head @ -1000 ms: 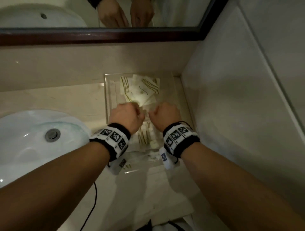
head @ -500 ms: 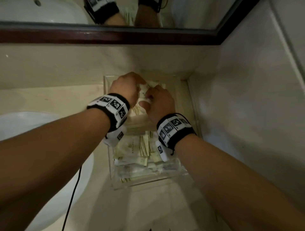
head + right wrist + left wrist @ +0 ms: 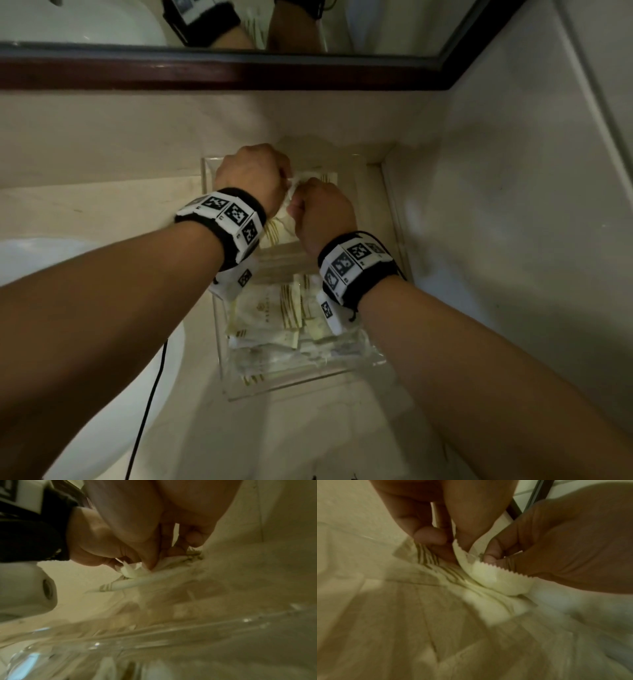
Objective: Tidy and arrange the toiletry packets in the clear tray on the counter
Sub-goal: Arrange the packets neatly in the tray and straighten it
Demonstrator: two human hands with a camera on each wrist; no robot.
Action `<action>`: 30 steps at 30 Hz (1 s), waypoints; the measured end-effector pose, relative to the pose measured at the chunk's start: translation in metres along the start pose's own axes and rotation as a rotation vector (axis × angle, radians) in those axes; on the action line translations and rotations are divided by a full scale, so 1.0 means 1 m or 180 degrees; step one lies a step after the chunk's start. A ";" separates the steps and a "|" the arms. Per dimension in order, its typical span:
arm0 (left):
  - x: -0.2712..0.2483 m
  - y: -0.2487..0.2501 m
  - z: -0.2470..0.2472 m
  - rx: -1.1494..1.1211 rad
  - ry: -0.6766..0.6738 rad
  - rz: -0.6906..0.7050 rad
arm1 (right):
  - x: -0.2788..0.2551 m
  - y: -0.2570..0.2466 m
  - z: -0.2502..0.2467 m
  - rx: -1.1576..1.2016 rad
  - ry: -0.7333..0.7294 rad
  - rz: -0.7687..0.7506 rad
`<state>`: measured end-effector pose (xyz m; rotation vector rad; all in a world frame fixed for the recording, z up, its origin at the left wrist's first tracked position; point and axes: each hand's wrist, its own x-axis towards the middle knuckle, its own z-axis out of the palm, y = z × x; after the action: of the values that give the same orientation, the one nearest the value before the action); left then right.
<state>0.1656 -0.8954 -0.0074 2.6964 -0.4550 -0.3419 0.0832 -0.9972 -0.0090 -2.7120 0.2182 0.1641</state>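
- Packet (image 3: 494,577), one white piece with a serrated edge, was pinched over the far compartment of the clear tray (image 3: 301,387).
- Left hand (image 3: 251,174) and right hand (image 3: 323,209) both grasped it with curled fingers.
- Packets in the near compartment (image 3: 274,315) overlapped; their count was not discernible.
- Compared with 0.5 s earlier, both hands kept their position; one second earlier they were over the tray's middle.
- One sink (image 3: 92,377) lay left of the tray.

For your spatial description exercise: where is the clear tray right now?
In the head view, the clear tray sits on the counter right of the sink, against the right wall, with both hands over its far end.
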 end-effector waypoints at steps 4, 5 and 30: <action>-0.011 -0.001 -0.008 -0.0070 0.0069 0.0004 | -0.010 0.004 -0.008 0.0018 0.0003 0.0025; -0.015 -0.001 -0.012 -0.0103 0.0114 0.0024 | -0.013 0.005 -0.011 0.0070 0.0053 0.0053; -0.070 0.005 -0.042 -0.0932 0.0644 -0.0279 | -0.090 0.039 -0.032 0.0439 0.0853 0.0352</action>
<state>0.1120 -0.8606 0.0442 2.4360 -0.2094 -0.1434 -0.0092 -1.0345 0.0181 -2.5783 0.4409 -0.1784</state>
